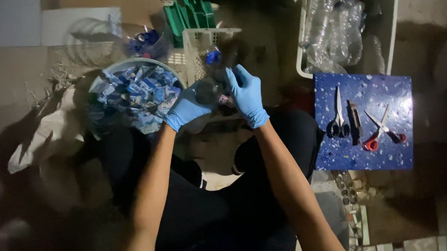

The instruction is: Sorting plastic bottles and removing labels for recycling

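Plastic bottle (213, 88), clear and blue-capped, sits gripped between both gloved hands; left hand (187, 109) cups it; right hand (246, 95) wraps it; bowl of blue labels (133, 91) lies left.

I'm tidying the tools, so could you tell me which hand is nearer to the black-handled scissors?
The right hand. It grips a bottle just left of the blue board where the black-handled scissors lie; the left hand is farther away, beyond the bottle.
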